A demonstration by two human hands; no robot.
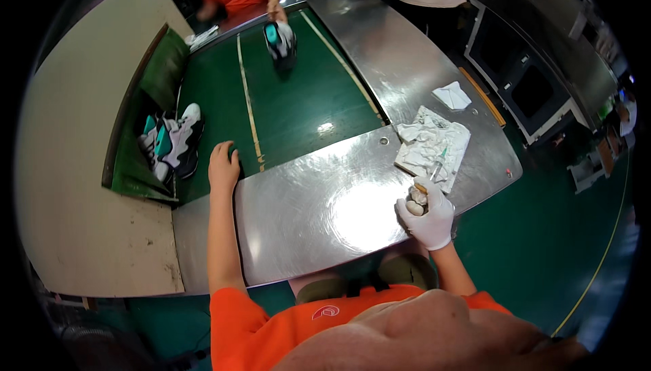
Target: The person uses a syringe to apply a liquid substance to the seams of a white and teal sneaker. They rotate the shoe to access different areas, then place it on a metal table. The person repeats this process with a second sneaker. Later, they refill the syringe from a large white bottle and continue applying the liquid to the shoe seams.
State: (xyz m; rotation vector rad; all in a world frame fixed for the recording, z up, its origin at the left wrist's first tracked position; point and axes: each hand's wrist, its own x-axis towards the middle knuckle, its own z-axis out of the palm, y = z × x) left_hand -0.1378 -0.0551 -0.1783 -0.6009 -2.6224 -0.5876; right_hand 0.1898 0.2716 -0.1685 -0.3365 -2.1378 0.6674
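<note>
Closest to the lens is the person's own orange shirt [319, 317], with both forearms reaching up from it over a steel worktable [319, 215]. The right hand [427, 216], in a white glove, is curled shut around a small pale lump with a thin stick-like tool poking up from the fist; what exactly the lump is I can't make out. Just beyond that fist, up and slightly right, lies a crumpled white cloth pad [434, 146] with a slim green-tipped applicator on it. The left hand [222, 164] is bare, fingers loosely spread and empty, resting on the table's far edge where it meets the green conveyor belt [291, 100]. A pair of white, black and teal sneakers [169, 144] lies to its left, near but apart, long axes running up the belt; the left hand is much the nearer. Another sneaker [279, 42] sits far up the belt by a co-worker's hand [277, 13].
</note>
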